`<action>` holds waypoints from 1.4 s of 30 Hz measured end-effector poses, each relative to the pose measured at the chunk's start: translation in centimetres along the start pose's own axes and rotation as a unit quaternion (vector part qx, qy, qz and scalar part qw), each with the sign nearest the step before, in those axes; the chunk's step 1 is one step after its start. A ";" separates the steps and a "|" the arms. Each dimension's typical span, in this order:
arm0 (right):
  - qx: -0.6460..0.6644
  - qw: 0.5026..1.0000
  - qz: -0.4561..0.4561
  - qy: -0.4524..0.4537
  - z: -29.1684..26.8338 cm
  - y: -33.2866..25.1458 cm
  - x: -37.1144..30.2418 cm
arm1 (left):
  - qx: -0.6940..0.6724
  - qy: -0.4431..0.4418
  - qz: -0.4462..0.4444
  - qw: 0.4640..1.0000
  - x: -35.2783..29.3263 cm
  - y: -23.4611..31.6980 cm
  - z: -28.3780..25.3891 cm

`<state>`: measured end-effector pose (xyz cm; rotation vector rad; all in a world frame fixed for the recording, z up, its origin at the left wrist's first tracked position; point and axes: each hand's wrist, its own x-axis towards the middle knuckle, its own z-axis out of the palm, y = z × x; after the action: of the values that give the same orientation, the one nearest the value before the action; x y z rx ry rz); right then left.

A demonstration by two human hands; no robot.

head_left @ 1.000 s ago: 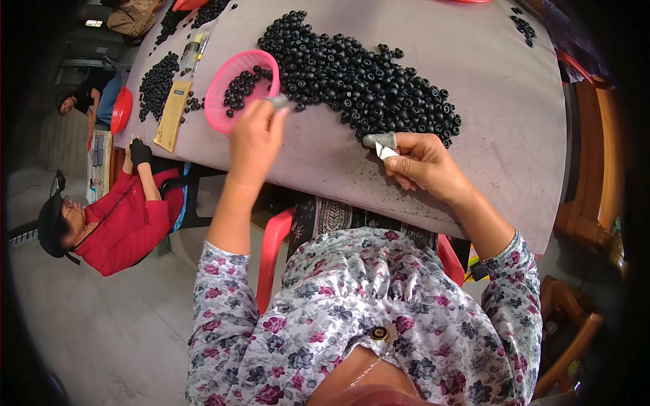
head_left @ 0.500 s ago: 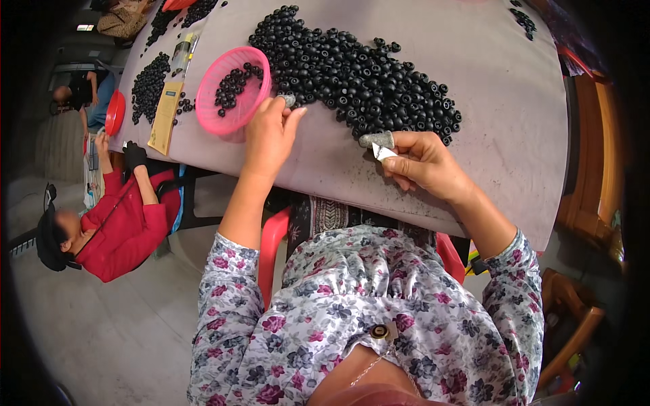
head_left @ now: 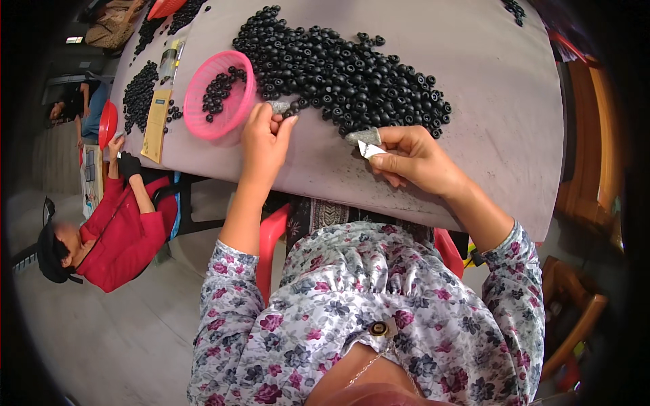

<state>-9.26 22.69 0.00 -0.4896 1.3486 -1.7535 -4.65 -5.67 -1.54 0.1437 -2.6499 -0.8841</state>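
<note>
Both hands at pile's near edge | left hand (head_left: 264, 142) pinching black ring (head_left: 292, 110) | right hand (head_left: 413, 161) pinching grey scrap (head_left: 365, 137)

Co-worker in red top (head_left: 115, 237) seated left; yellow card (head_left: 157, 125) on table (head_left: 487, 122).

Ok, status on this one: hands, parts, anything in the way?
Left hand pinching small black parts at the edge of the black ring pile. Right hand holds a grey pad. Pink basket beside left hand, nothing blocking.

Both hands reach forward, left hand (head_left: 265, 139) pinching, right hand (head_left: 413, 161) curled.
</note>
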 end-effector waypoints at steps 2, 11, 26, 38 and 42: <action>0.002 1.000 -0.002 -0.001 -0.1 0.2 0.0 | 0.015 0.015 0.057 0.998 -1.0 1.1 0.2; -0.010 1.000 -0.006 0.003 0.0 0.0 0.2 | -0.315 -0.086 -0.147 0.934 -4.6 5.8 1.9; 0.004 1.000 -0.012 0.003 -0.3 0.2 0.0 | -0.027 -0.084 0.051 0.995 -4.4 7.0 1.8; -0.010 1.000 -0.009 0.000 -0.1 -0.1 -0.1 | -0.027 -0.063 -0.005 0.998 -5.0 6.1 0.6; -0.001 1.000 -0.020 -0.007 0.1 0.1 -0.2 | -0.221 -0.088 -0.131 0.963 -5.1 5.8 0.3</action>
<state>-9.10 22.79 -0.01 -0.5310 1.3395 -1.7781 0.09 0.23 0.22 0.3206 -2.5473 -1.6181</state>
